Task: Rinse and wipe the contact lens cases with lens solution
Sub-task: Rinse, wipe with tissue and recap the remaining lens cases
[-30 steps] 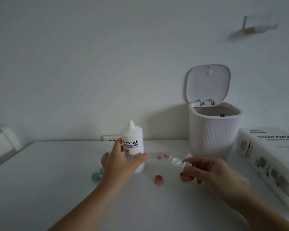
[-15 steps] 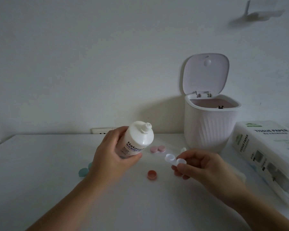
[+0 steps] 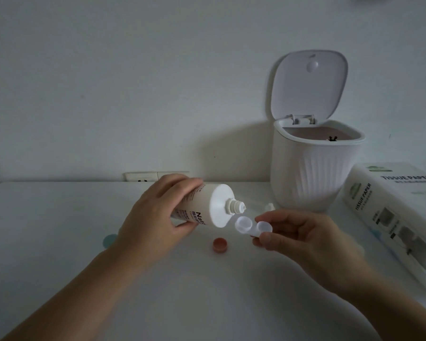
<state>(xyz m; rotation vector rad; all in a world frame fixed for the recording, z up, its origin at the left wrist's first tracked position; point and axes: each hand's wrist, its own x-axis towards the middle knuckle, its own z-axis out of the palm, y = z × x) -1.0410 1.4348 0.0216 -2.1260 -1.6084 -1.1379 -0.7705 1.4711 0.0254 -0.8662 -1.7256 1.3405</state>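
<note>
With the left hand (image 3: 155,217) gripping the tilted bottle (image 3: 207,207) and the right hand (image 3: 303,238) pinching the case (image 3: 252,226) just under its nozzle, solution might have overshot the small wells.

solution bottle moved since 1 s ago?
Yes. The solution bottle, upright on the table then, is now lifted and tipped, nozzle toward the bin.

Tilted white bottle (image 3: 207,207) nozzle over clear case (image 3: 252,226).

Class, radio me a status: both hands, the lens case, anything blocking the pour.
Left hand grips tilted solution bottle, nozzle above the case. Right hand pinches clear lens case, wells open. Nothing between nozzle and well; red cap on table below.
</note>
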